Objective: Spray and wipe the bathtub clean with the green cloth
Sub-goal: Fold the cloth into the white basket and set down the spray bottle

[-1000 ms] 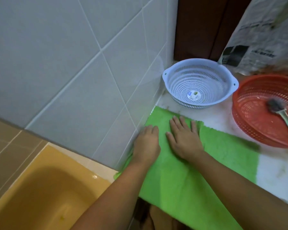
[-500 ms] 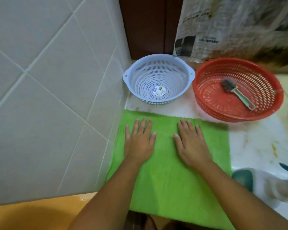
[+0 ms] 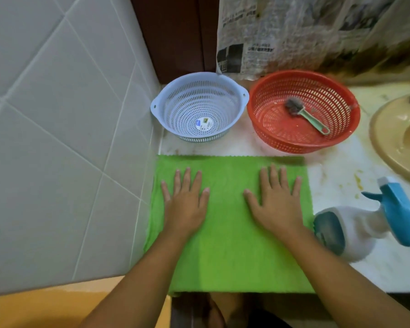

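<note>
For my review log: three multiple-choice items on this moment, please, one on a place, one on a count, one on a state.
1. Where is the spray bottle?
A. on a shelf
B. on the counter, right of the green cloth
C. on the floor

2. How many perforated baskets stand behind the cloth?
A. one
B. two
C. three

3. How do the left hand and right hand lie?
A. flat on the cloth, fingers straight
B. bunching the cloth
C. lifted off it

Answers:
1 B, it lies by the cloth's right edge.
2 B, a blue basket and a red basket.
3 A, both palms rest spread on it.
</note>
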Action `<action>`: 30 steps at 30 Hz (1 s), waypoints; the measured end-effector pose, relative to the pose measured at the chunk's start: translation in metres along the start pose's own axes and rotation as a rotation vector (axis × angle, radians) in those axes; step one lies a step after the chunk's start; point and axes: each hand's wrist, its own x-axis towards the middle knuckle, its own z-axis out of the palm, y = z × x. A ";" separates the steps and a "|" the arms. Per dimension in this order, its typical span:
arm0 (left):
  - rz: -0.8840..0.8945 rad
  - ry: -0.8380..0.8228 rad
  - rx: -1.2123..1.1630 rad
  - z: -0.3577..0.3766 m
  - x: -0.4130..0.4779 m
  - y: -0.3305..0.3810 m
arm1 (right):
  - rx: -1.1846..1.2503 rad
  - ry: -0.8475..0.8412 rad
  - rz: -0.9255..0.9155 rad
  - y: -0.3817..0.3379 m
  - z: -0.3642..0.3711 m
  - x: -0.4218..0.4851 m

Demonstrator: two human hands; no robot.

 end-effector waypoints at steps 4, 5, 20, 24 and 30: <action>0.110 -0.073 0.065 0.007 -0.058 -0.002 | -0.036 -0.063 -0.139 -0.017 0.015 -0.068; 0.108 -0.107 0.082 0.010 -0.067 -0.006 | -0.051 -0.092 -0.129 -0.014 0.018 -0.077; 0.125 -0.175 0.142 0.012 -0.120 -0.018 | -0.079 -0.036 -0.067 0.021 0.023 -0.131; 0.140 -0.215 0.137 0.006 -0.121 -0.022 | -0.088 -0.023 -0.064 0.031 0.025 -0.133; 0.132 -0.138 0.188 0.012 -0.151 -0.041 | -0.086 0.001 -0.071 0.030 0.030 -0.145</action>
